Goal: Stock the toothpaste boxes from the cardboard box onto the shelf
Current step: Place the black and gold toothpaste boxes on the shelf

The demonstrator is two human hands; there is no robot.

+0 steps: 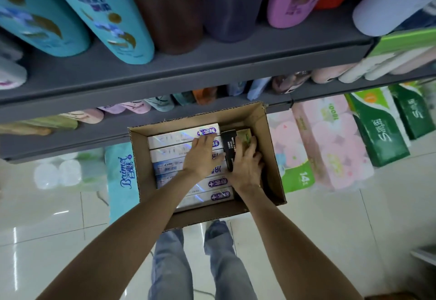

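An open cardboard box (141, 158) sits on the floor below the grey shelves (212, 68). Inside it lie several silver-white toothpaste boxes (172, 139) with purple labels, stacked flat side by side. My left hand (203, 158) rests on top of these boxes with its fingers spread. At the box's right side stand a black toothpaste box (229, 148) and a gold-green one (246, 138). My right hand (246, 169) has its fingers curled around these upright boxes.
Large shampoo bottles (113, 16) stand on the upper shelf, smaller tubes on the one below. Packs of tissue in pink (330, 148) and green (377, 129) stand on the floor to the right, a teal pack (120, 177) to the left. My legs (195, 264) are below the box.
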